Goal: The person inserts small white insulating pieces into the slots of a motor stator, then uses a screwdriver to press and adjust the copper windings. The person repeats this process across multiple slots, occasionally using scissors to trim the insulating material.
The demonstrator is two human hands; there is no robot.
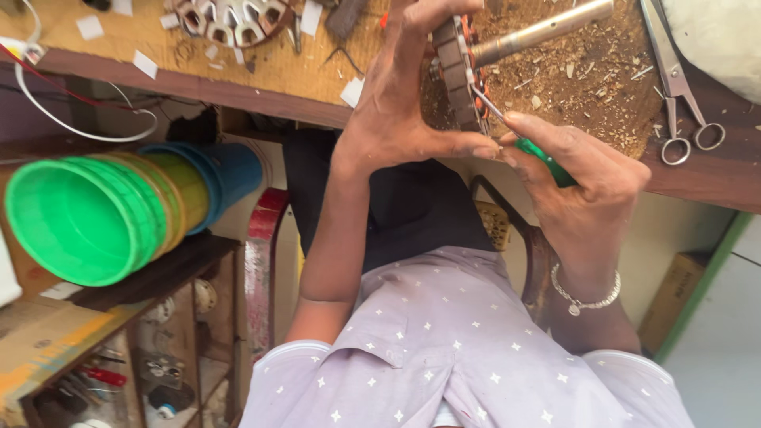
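My left hand (pixel 396 103) grips a motor rotor (pixel 457 67) by its laminated core, holding it on edge over the wooden workbench (pixel 261 75). The rotor's steel shaft (pixel 539 32) points up and to the right. My right hand (pixel 583 186), with a silver bracelet on the wrist, holds a green-handled screwdriver (pixel 545 158). Its thin metal tip (pixel 487 103) touches the lower edge of the core, close to my left thumb. Orange winding wire shows between the core slots.
A pair of scissors (pixel 680 103) lies on the bench at the right, amid sawdust and scraps. A round stator (pixel 230 20) sits at the bench's top left. Stacked green and blue plastic buckets (pixel 87 218) lie on a shelf at the left, tools below them. A cardboard box (pixel 674 301) stands lower right.
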